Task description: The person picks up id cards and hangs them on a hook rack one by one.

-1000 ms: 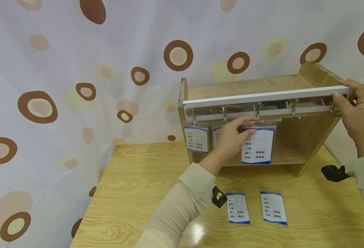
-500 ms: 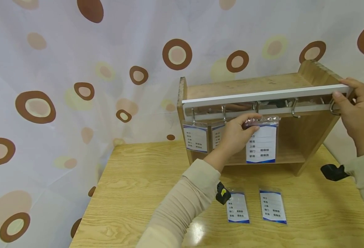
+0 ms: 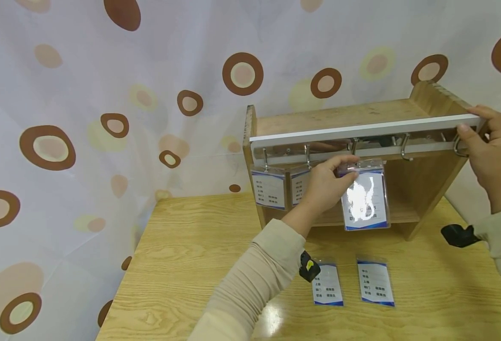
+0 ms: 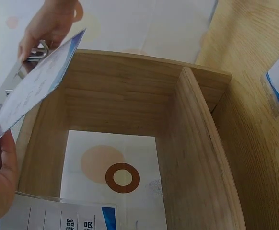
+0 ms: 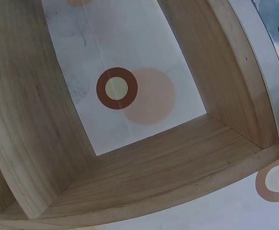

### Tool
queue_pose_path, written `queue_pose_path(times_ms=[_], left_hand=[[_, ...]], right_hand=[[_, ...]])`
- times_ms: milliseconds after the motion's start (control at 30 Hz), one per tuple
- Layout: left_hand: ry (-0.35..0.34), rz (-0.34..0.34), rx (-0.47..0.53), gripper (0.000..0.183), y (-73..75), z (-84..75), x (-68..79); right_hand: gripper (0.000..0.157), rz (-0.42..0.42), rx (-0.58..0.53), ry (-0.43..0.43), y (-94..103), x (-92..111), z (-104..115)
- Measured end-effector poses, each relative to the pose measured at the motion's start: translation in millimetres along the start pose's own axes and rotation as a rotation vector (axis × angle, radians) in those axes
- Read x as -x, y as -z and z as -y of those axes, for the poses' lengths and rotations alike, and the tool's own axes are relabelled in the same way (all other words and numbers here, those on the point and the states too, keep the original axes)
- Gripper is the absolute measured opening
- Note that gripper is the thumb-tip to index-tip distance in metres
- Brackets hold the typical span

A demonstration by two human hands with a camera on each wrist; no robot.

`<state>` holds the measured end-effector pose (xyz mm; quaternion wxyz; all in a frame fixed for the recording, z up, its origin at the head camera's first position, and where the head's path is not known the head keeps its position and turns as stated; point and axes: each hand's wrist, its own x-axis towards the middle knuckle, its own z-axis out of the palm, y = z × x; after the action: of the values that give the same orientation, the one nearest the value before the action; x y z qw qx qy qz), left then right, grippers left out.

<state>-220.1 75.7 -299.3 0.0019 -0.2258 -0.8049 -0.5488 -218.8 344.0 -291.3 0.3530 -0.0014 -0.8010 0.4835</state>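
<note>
My left hand pinches a clear badge holder with a white, blue-edged card by its upper left corner. The holder's top edge lies just below the third hook of a metal hook rail, and bright glare covers much of the card. In the left wrist view the same badge holder tilts out from the shelf front. At the rail's right end, my right hand grips the corner, thumb on the front beside the last hook. Two more badge holders, the left one and its neighbour, hang from the first hooks.
The rail runs along the front of a wooden shelf standing on a wood-grain table. Two badge holders lie before it: one partly behind the left wrist camera, another to its right. A dotted curtain hangs behind.
The held badge holder has shifted slightly right with my left hand, then tilted so its lower edge swings outward and catches glare. My right hand keeps its hold on the corner.
</note>
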Motion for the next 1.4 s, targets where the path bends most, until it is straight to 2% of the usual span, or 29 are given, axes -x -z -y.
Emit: queue_pose_path(times_ms=[200, 633, 1000, 1200, 1400], left_hand=[[-0.032, -0.043, -0.017, 0.022, -3.3, 0.9, -0.5], [-0.045, -0.059, -0.063, 0.022, -3.7, 4.3, -2.6], [-0.183, -0.101, -0.044, 0.022, -6.5, 13.8, -6.1], [-0.197, -0.129, -0.053, 0.022, -7.9, 16.8, -7.5], [-0.205, -0.164, -0.033, 0.030, -8.5, 21.9, -2.8]], right_hand=[[0.036, -0.004, 0.007, -0.010, 0.2, 0.2, 0.5], [0.036, -0.004, 0.007, -0.015, -1.3, -0.7, 1.3], [0.036, -0.001, 0.029, -0.001, -0.2, 0.7, 0.7], [0.036, 0.012, 0.021, 0.013, 0.1, 0.0, 0.0], [0.036, 0.007, 0.011, 0.018, 0.0, 0.3, -0.1]])
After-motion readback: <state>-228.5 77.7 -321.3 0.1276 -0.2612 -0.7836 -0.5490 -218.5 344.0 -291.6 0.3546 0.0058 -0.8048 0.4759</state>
